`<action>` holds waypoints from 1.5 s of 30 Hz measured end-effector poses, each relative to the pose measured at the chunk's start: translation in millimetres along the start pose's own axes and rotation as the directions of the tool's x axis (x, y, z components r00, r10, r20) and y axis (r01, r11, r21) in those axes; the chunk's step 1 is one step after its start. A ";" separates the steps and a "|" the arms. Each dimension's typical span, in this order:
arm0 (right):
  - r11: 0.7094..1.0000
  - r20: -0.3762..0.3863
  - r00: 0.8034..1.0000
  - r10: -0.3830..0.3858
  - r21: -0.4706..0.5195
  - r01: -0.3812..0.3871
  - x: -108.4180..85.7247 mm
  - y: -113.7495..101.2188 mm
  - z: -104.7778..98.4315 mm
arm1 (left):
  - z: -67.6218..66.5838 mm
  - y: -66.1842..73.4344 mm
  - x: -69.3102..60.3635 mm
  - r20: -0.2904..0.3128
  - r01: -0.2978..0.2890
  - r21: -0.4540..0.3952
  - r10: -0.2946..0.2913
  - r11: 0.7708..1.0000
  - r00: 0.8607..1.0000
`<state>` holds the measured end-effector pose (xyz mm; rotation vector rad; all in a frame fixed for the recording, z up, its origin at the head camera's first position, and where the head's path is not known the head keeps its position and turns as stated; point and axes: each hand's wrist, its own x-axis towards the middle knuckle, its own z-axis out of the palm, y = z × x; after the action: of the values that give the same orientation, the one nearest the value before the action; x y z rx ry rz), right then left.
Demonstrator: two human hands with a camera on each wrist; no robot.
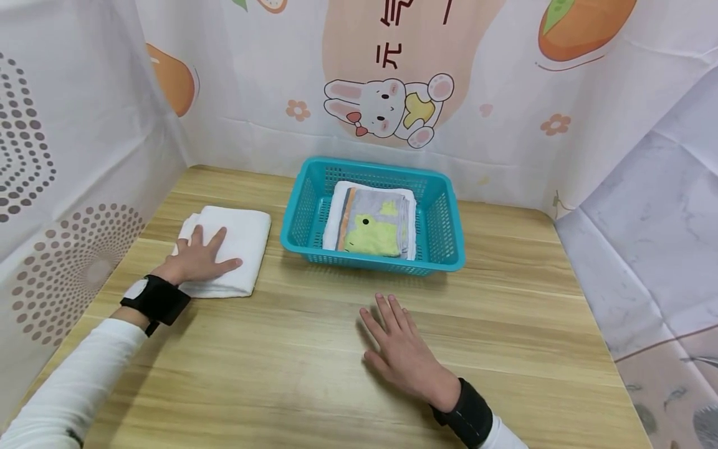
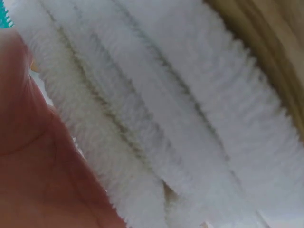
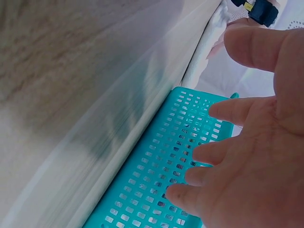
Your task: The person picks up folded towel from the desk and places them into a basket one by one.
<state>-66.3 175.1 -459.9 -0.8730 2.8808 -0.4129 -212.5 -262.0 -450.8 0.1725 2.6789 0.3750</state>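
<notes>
A folded white towel lies at the left of the table, its stacked layers filling the left wrist view. My left hand rests on top of it with fingers spread. Over the table in front of the basket is my right hand, fingers extended and holding nothing. The teal plastic basket stands at the back; in the right wrist view its perforated side appears beyond the fingers. Inside it lies a folded grey towel with a green animal figure on top of folded white cloth.
The wooden table meets a printed white curtain along its back. More patterned sheets hang at the left and right sides. Black bands circle both wrists.
</notes>
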 end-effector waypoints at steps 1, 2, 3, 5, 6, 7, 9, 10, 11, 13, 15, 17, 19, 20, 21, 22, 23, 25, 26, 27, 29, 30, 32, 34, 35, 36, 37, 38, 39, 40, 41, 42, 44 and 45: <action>1.000 0.003 1.000 0.003 0.000 -0.003 -0.2 0.0 -0.1 | 0.5 0.7 -0.5 -0.002 0.001 0.004 -0.001 1.000 1.000; 1.000 0.003 1.000 0.003 0.000 -0.003 -0.4 0.0 0.0 | 1.2 1.4 -1.1 -0.004 0.003 0.006 -0.003 1.000 1.000; 1.000 0.003 1.000 0.004 -0.002 -0.004 -0.4 0.0 0.0 | 2.0 2.1 -1.6 -0.005 0.004 0.008 -0.004 1.000 1.000; 1.000 0.004 1.000 0.005 -0.002 -0.005 -0.6 0.0 0.3 | 3.9 2.9 -2.5 -0.007 0.006 0.010 -0.005 1.000 1.000; 1.000 0.004 1.000 0.006 -0.002 -0.006 -0.7 0.0 0.4 | 4.7 3.2 -3.3 -0.006 0.005 0.013 -0.005 1.000 1.000; 1.000 0.006 1.000 0.007 -0.003 -0.007 -0.8 0.0 0.6 | 5.7 3.6 -3.9 -0.007 0.005 0.014 -0.005 1.000 1.000; 1.000 0.008 1.000 0.009 -0.003 -0.009 -0.8 0.1 0.9 | 7.5 3.7 -4.7 -0.008 0.005 0.018 -0.005 1.000 1.000; 1.000 0.008 1.000 0.009 -0.002 -0.009 -0.9 0.0 0.9 | 8.2 3.6 -5.0 -0.008 0.005 0.022 -0.005 1.000 1.000; 1.000 0.008 1.000 0.010 -0.001 -0.010 -0.9 -0.1 0.8 | 8.6 4.0 -5.7 -0.008 0.004 0.025 -0.004 1.000 1.000; 1.000 0.008 1.000 0.011 0.003 -0.011 -1.0 -0.1 0.6 | 9.3 4.5 -6.1 -0.011 0.003 0.029 -0.002 1.000 1.000; 1.000 0.008 1.000 0.013 0.009 -0.013 -1.1 -0.2 0.1 | 9.6 5.0 -6.5 -0.015 0.001 0.029 0.000 1.000 1.000; 1.000 0.008 1.000 0.017 0.015 -0.017 -1.5 -0.2 -0.3 | 10.0 6.5 -7.2 -0.020 0.000 0.029 0.000 1.000 1.000; 1.000 0.008 1.000 0.020 0.018 -0.020 -1.8 -0.1 -0.4 | 10.6 8.0 -8.4 -0.024 0.003 0.031 -0.003 1.000 1.000; 1.000 0.008 1.000 0.020 0.017 -0.020 -2.0 0.0 -0.3 | 10.9 8.8 -9.2 -0.026 0.004 0.029 -0.003 1.000 1.000; 1.000 0.009 1.000 0.020 0.017 -0.020 -2.2 0.2 -0.1 | 11.5 9.5 -10.0 -0.027 0.004 0.027 -0.003 1.000 1.000; 1.000 0.008 1.000 0.019 0.015 -0.019 -2.3 0.4 0.1 | 12.0 10.3 -11.1 -0.028 0.004 0.026 -0.003 1.000 1.000; 1.000 0.008 1.000 0.019 0.015 -0.019 -2.5 0.6 0.3 | 12.3 11.0 -12.4 -0.026 0.003 0.024 -0.003 1.000 1.000; 1.000 0.007 1.000 0.018 0.014 -0.018 -2.9 1.1 0.7 | 13.0 12.3 -15.0 -0.025 0.001 0.018 0.000 1.000 1.000; 1.000 0.005 1.000 0.016 0.014 -0.017 -3.0 1.4 1.0 | 13.7 12.6 -16.0 -0.026 -0.001 0.018 0.001 1.000 1.000; 1.000 0.004 1.000 0.017 0.016 -0.017 -3.3 1.6 1.0 | 14.1 13.1 -17.2 -0.023 -0.001 0.017 0.002 1.000 1.000; 1.000 0.001 1.000 0.018 0.025 -0.018 -3.8 1.7 0.9 | 15.3 14.2 -19.4 -0.023 -0.003 0.020 0.004 1.000 1.000; 0.999 0.001 1.000 0.019 0.029 -0.019 -4.1 1.9 1.0 | 16.2 14.6 -20.3 -0.024 -0.004 0.021 0.004 1.000 1.000; 0.999 -0.002 1.000 0.020 0.036 -0.020 -4.4 2.0 1.2 | 18.1 15.2 -22.2 -0.026 -0.008 0.021 0.008 1.000 1.000; 0.999 -0.004 1.000 0.019 0.037 -0.019 -4.5 2.1 1.4 | 19.8 15.9 -24.4 -0.027 -0.011 0.018 0.011 1.000 1.000; 0.999 -0.007 1.000 0.017 0.034 -0.017 -4.5 2.2 1.7 | 20.5 16.1 -25.6 -0.026 -0.012 0.017 0.012 1.000 1.000; 0.999 -0.009 1.000 0.015 0.031 -0.014 -4.4 2.4 2.0 | 21.3 16.2 -26.8 -0.025 -0.013 0.016 0.013 1.000 1.000; 1.000 -0.010 1.000 0.013 0.028 -0.013 -4.3 2.6 2.5 | 22.1 16.6 -27.9 -0.026 -0.014 0.014 0.014 1.000 1.000; 1.000 -0.009 1.000 0.013 0.024 -0.012 -4.3 2.8 2.7 | 22.8 16.7 -28.8 -0.028 -0.015 0.015 0.016 1.000 0.999; 1.000 -0.010 1.000 0.012 0.025 -0.012 -4.2 2.7 2.8 | 23.5 16.8 -29.6 -0.030 -0.017 0.020 0.017 1.000 0.999; 1.000 -0.008 1.000 0.013 0.026 -0.012 -4.2 2.8 3.0 | 24.2 16.8 -30.3 -0.032 -0.018 0.022 0.019 1.000 0.999; 1.000 -0.006 1.000 0.014 0.027 -0.014 -4.1 2.9 3.1 | 24.8 17.0 -30.9 -0.033 -0.020 0.023 0.021 1.000 0.999; 0.999 -0.002 1.000 0.017 0.029 -0.017 -4.1 3.0 3.2 | 25.2 17.3 -31.6 -0.035 -0.022 0.025 0.023 0.999 0.999; 0.999 0.004 1.000 0.020 0.030 -0.020 -4.2 2.9 2.9 | 25.9 18.0 -32.9 -0.041 -0.026 0.027 0.027 0.999 0.999; 0.999 0.006 1.000 0.020 0.031 -0.020 -4.3 2.8 2.7 | 26.4 18.3 -33.4 -0.043 -0.028 0.026 0.029 0.999 0.999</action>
<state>-63.8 179.1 -463.3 -0.8378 2.8674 -0.4513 -169.9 -244.3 -455.3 0.2126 2.7274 0.3569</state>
